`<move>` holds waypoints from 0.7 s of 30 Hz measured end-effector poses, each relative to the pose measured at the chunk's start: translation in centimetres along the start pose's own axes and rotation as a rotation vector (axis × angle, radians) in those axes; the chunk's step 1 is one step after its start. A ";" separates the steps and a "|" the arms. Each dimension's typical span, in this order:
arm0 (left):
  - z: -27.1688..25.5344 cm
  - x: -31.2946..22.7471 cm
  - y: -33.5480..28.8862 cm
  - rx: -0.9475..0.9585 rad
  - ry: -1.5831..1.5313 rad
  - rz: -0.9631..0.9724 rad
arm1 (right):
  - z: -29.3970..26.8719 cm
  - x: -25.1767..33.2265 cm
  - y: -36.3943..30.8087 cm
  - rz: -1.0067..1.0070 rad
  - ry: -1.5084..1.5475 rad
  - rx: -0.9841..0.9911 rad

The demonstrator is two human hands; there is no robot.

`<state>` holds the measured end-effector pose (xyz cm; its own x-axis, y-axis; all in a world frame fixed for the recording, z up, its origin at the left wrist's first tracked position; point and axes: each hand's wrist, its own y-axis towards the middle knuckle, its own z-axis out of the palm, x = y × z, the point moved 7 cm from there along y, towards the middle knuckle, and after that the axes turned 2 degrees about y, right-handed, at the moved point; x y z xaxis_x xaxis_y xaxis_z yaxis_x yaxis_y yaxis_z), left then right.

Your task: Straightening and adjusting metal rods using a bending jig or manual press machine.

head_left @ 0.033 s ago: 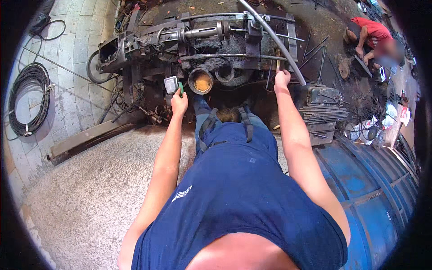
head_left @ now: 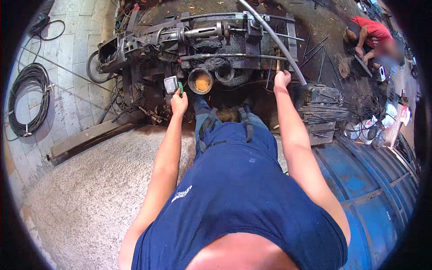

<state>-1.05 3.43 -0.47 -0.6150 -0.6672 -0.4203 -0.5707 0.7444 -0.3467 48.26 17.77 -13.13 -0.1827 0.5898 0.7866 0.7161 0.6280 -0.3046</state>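
Observation:
My left hand (head_left: 179,103) is closed around the green handle of a tool (head_left: 171,84) with a square, pale grey head. It is just left of a round metal can (head_left: 191,83) that has orange-yellow material inside. My right hand (head_left: 282,80), further right, grips a slim tool (head_left: 278,66) with a yellowish shaft; its far end is too small to make out. Beyond both hands lies a greasy machine (head_left: 198,33) with a long metal shaft and parallel rods. A grey pipe (head_left: 275,39) slants through the view, ending close to my right hand.
A bundle of thin metal rods (head_left: 321,112) rests at the right, above a blue ribbed metal surface (head_left: 360,180). A person in a red shirt (head_left: 379,32) crouches at the far right. Coiled black cable (head_left: 29,76) lies on pale paving at the left.

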 end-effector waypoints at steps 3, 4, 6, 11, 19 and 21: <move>-0.4 0.6 -0.4 -0.009 -0.014 -0.028 | -2.2 4.2 -4.3 -0.250 -0.238 -0.056; -0.3 0.2 -0.3 -0.001 -0.014 -0.026 | -1.6 4.2 -5.1 -0.234 -0.302 0.150; -0.4 -0.3 -0.3 0.009 0.015 -0.041 | -0.9 6.1 -8.3 -0.237 -0.303 0.513; -0.1 -0.1 -0.3 0.001 0.012 -0.063 | -1.4 21.2 -16.1 -0.451 0.050 0.867; 0.0 0.1 -0.1 -0.039 -0.031 -0.039 | -2.1 38.1 -13.5 -1.155 0.089 0.389; -0.1 0.3 -0.2 -0.036 -0.034 -0.045 | -1.7 39.2 -12.8 -1.104 0.088 0.364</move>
<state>-1.16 3.10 -0.47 -0.5698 -0.6980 -0.4338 -0.6168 0.7120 -0.3355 33.06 32.01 22.48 -0.5286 -0.3969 0.7504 -0.0411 0.8949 0.4444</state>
